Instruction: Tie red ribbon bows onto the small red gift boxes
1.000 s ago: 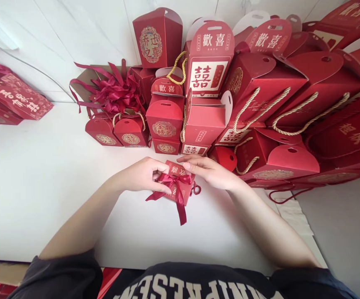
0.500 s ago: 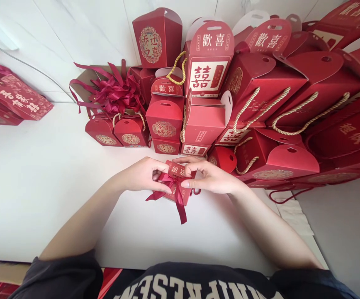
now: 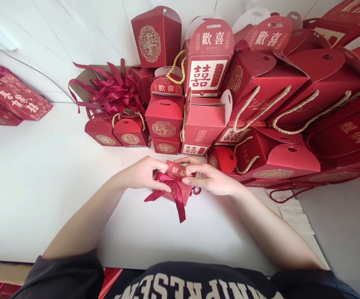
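At the centre of the frame, your left hand (image 3: pixel 142 174) and right hand (image 3: pixel 209 177) pinch the ribbon (image 3: pixel 171 187) on the small red box (image 3: pixel 176 182) lying between them on the white table (image 3: pixel 43 187).

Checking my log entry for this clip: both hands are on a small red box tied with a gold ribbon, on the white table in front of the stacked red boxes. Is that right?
Not quite: the ribbon is dark red, not gold, as the head view shows. The rest holds: the left hand and right hand are on the small red box, on the white table before the stacked red boxes.
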A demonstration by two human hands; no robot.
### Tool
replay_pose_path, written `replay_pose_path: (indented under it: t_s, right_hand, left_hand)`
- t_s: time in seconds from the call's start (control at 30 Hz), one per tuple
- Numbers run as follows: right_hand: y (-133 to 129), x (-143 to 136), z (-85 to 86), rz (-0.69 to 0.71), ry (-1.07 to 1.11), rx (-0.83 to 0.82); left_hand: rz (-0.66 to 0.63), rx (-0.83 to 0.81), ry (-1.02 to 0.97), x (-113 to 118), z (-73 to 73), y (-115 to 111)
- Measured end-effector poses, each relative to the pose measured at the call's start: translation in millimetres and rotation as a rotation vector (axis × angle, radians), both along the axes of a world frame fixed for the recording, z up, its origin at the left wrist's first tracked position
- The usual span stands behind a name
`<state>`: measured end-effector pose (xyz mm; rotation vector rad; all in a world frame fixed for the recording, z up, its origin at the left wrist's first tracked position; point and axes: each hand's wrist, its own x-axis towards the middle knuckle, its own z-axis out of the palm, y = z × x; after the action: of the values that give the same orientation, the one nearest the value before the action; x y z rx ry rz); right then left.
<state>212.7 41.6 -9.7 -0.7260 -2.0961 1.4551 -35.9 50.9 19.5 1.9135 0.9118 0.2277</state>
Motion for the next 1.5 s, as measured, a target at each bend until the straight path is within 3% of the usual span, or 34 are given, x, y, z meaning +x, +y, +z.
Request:
replay_pose_path:
  t_s: [0.7,1.0,1.2,1.4,1.5]
  right_hand:
    - [2,5,-0.9,0.019,-0.002,0.095]
    - [2,2,-3.5,-0.026,-0.003,0.102]
    - [-4,-3,-1.9,-0.097,-0.038,0.112]
    - [-1,-2,-6.7,-0.099,-0.009,0.15]
    - [-7,-1,1.7,-0.221,-0.059,0.222]
  left_hand:
    - [-0.005,0.043,0.125,0,6.9,-3]
    - [0.036,-0.239,0.061,-1,9.8,-1]
    - [0.118,-0.124,0.142,1,7.1,-1]
    - [0.106,-0.091,0.145,4,5.0,-2]
    - [0.082,-0.085,0.129,0,5.0,-1]
